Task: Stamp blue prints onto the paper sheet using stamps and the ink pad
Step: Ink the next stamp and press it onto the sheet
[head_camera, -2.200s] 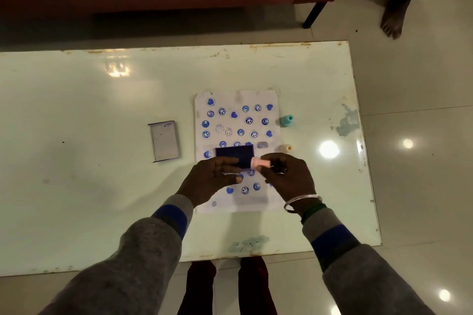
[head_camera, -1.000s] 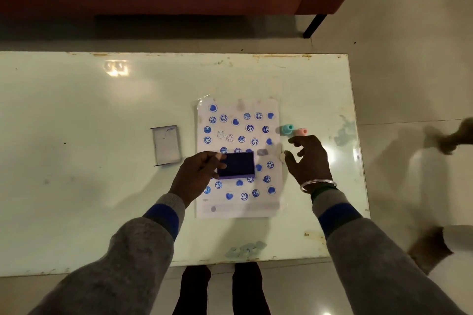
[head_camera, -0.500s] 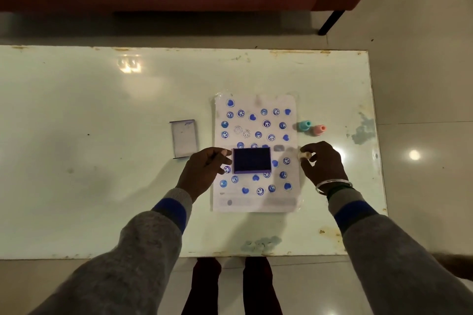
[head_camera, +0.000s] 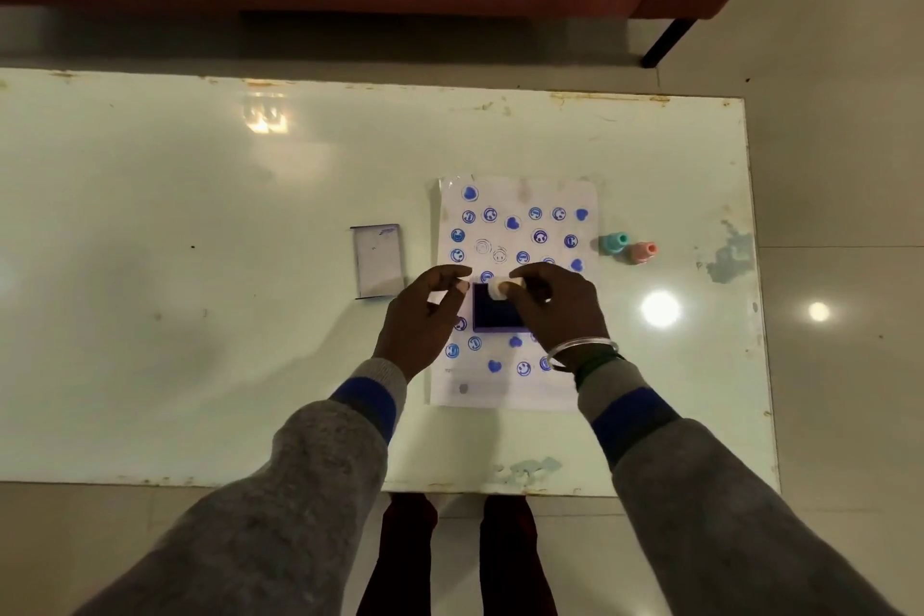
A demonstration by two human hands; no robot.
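1. Over the ink pad (head_camera: 495,313), near the table's (head_camera: 150,215) right half, a small pale stamp (head_camera: 497,289) is now being held by the right hand (head_camera: 555,310); half a second ago it was only being picked up off the table beside the sheet's right edge.
2. The right fingers (head_camera: 517,288) are being pinched on the stamp; the left hand (head_camera: 425,320), fingers loosely curled and holding nothing, is being kept at the pad's left edge.
3. The pink stamp (head_camera: 642,253), held two seconds ago, is now being left standing beside the teal stamp (head_camera: 614,243), toward the table's right edge.
4. Inking is judged to be starting, with another print to follow.
5. Being counted: three stamps, one ink pad, one paper sheet (head_camera: 515,225) bearing well over twenty blue prints, and one lid (head_camera: 377,260) lying left of the sheet.
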